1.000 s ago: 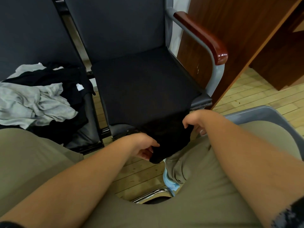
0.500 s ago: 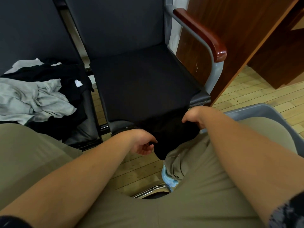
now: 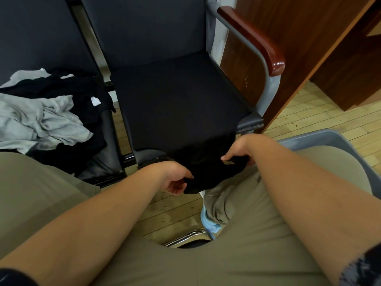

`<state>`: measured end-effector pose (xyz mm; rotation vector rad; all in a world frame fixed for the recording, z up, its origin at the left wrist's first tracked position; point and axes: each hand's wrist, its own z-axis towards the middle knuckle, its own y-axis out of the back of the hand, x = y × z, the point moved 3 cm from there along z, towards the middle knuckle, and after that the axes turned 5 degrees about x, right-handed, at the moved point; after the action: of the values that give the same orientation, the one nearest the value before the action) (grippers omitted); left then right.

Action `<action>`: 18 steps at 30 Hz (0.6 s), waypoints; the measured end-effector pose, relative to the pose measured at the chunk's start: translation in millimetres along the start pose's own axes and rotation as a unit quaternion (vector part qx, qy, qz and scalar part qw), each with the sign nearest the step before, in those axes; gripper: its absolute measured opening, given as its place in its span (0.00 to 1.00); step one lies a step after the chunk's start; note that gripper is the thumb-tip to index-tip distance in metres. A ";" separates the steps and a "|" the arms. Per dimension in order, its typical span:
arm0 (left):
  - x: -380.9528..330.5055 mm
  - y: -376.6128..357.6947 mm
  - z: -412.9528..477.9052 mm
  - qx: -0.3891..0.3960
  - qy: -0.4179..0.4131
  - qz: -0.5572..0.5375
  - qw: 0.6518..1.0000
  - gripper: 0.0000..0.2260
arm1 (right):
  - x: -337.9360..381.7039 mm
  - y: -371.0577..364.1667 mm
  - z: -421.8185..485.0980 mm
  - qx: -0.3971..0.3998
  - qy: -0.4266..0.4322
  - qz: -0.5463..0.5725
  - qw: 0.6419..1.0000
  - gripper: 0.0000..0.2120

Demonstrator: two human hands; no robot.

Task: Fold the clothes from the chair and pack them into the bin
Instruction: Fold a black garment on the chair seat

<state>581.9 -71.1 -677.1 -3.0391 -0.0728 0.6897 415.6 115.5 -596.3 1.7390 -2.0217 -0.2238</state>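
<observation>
A black garment [image 3: 181, 112] lies spread flat over the seat of the dark chair [image 3: 148, 38], its near end hanging over the front edge. My left hand [image 3: 175, 180] pinches the lower left corner of that hanging end. My right hand [image 3: 239, 151] grips its right corner, fingers curled round the cloth. A pile of grey and black clothes [image 3: 41, 116] sits on the neighbouring chair seat at the left. The grey bin [image 3: 321, 139] stands at the right, mostly hidden behind my right forearm and knee.
A red-brown wooden armrest [image 3: 253, 38] on a grey metal frame bounds the chair's right side. Dark wooden furniture [image 3: 309, 38] stands behind it. Light wooden floor [image 3: 309, 112] shows at the right and between my knees, above a chrome bar [image 3: 185, 238].
Both hands have kept hold of the garment's near end. The right hand's grip has shifted slightly on its corner, bunching the cloth.
</observation>
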 end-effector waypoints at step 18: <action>-0.5 -3.0 -9.4 -0.025 -0.002 0.094 0.995 0.09 | -10.3 7.0 12.8 -0.061 -0.028 -0.075 0.995 0.16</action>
<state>585.4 -68.3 -668.3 -3.1208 0.2027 0.7162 404.7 124.5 -607.1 1.8257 -1.8745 -0.4389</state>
